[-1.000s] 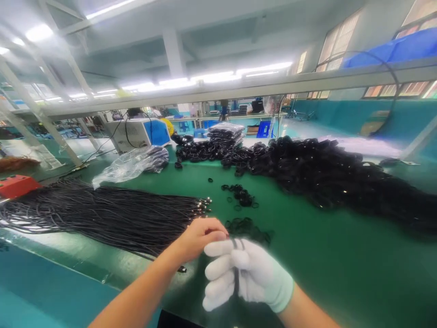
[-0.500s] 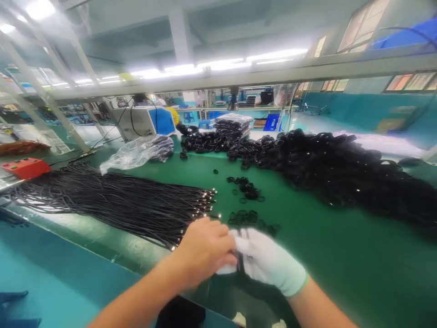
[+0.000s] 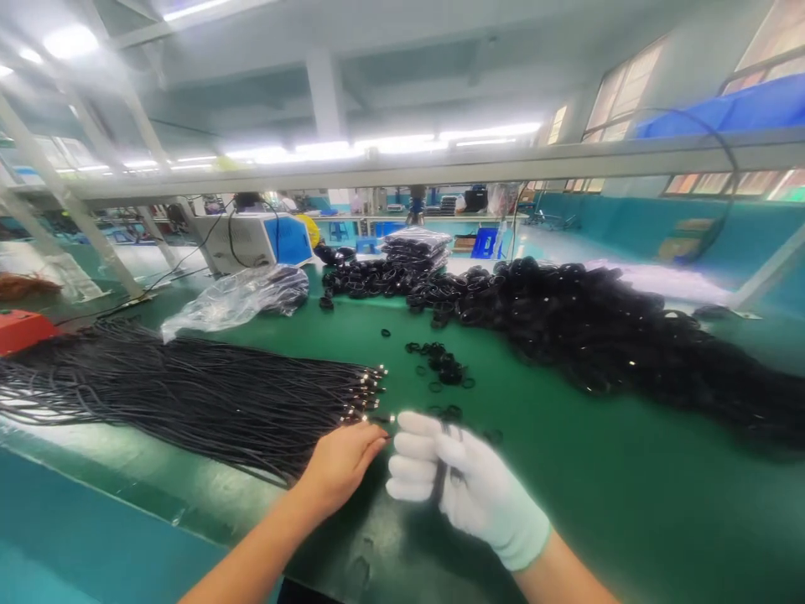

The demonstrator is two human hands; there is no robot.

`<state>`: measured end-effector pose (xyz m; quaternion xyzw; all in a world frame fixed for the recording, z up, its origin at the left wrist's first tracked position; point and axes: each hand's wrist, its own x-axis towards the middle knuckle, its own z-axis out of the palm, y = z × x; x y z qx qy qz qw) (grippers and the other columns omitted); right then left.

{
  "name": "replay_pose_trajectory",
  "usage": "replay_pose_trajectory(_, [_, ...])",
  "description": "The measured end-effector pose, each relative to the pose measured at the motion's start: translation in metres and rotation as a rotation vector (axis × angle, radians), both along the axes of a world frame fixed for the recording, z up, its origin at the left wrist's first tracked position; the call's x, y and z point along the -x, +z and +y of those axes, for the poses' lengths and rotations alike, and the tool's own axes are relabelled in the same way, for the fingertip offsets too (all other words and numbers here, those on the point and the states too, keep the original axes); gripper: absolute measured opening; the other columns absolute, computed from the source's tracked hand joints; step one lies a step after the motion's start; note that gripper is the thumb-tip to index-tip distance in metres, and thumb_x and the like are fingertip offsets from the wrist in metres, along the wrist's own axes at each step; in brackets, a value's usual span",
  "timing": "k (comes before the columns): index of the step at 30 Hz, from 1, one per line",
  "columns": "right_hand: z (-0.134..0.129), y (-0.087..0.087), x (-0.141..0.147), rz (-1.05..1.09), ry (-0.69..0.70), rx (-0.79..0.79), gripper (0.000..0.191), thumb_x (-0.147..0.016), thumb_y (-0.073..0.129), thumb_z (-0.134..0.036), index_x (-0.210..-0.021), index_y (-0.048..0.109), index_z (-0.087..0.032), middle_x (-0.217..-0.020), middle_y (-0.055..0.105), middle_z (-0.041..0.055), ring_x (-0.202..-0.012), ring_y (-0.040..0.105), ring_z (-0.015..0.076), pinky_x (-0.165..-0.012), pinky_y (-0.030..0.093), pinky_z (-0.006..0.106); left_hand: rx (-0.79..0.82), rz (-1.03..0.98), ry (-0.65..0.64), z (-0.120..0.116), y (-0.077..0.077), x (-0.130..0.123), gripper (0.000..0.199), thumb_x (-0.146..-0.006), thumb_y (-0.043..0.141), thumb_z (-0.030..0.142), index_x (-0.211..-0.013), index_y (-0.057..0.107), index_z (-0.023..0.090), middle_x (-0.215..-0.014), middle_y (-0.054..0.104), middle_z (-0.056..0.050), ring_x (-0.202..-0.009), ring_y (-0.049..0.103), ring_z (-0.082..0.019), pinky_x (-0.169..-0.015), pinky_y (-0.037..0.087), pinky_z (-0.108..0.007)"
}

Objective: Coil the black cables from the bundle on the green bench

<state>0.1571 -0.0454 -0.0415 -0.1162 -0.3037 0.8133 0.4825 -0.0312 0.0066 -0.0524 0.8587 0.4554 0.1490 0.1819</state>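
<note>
Green bench (image 3: 604, 478), black cables (image 3: 207, 390) along its front-left edge.
Near that edge, the gloved right hand (image 3: 469, 491) is beside the bare left hand (image 3: 345, 463), whose grip cannot be told; the right grips a black band (image 3: 438, 483).

1. Bare L hand (image 3: 343, 466), lower ctr, by ends of blk cables (image 3: 214, 394).
2. Wht-gloved R hand (image 3: 469, 491), lower ctr, curled w/ dark strip (image 3: 438, 481).
3. Blk ring pile (image 3: 579, 327), mid-right.
4. Red box (image 3: 23, 332), far-left edge.
</note>
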Motion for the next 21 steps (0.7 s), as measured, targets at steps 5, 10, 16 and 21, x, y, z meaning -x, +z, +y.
replay_pose_trajectory(5, [0.007, -0.001, -0.006, -0.032, -0.171, 0.072, 0.04, -0.077, 0.069, -0.036, -0.111, 0.057, -0.017, -0.103, 0.063, 0.0095, -0.089, 0.062, 0.0218, -0.088, 0.044, 0.047, -0.21, 0.309, 0.004, -0.036, -0.004, -0.008, 0.022, -0.09, 0.04, 0.02, -0.086, 0.061, 0.022, -0.085, 0.064, -0.001, -0.074, 0.058, -0.018, -0.067, 0.037, -0.03])
replay_pose_trajectory(10, [0.005, -0.01, 0.001, -0.155, -0.229, 0.12, 0.038, -0.077, 0.07, -0.03, -0.109, 0.059, -0.012, -0.106, 0.065, 0.0155, -0.096, 0.064, 0.0251, -0.093, 0.042, 0.046, -0.304, 0.293, -0.111, -0.059, 0.008, -0.026, 0.011, -0.087, 0.053, 0.019, -0.077, 0.059, 0.021, -0.077, 0.064, 0.002, -0.067, 0.057, -0.015, -0.059, 0.031, -0.029])
replay_pose_trajectory(16, [-0.006, -0.018, 0.005, -0.259, 0.063, 0.054, 0.036, -0.078, 0.069, -0.025, -0.109, 0.059, -0.01, -0.085, 0.067, 0.0075, -0.077, 0.062, 0.0168, -0.076, 0.047, 0.033, -0.421, 0.21, -0.252, -0.048, 0.045, -0.009, 0.016, -0.085, 0.06, 0.032, -0.074, 0.059, 0.02, -0.071, 0.061, 0.001, -0.064, 0.054, -0.013, -0.059, 0.03, -0.027])
replay_pose_trajectory(21, [-0.016, -0.017, 0.013, -0.134, 0.408, 0.09, 0.041, -0.076, 0.07, -0.034, -0.104, 0.057, -0.007, -0.084, 0.062, 0.0097, -0.078, 0.061, 0.021, -0.078, 0.046, 0.043, -0.013, -0.029, -0.241, -0.026, 0.063, 0.003, 0.011, -0.079, 0.065, 0.03, -0.076, 0.065, 0.02, -0.074, 0.064, 0.003, -0.068, 0.056, -0.011, -0.061, 0.036, -0.02])
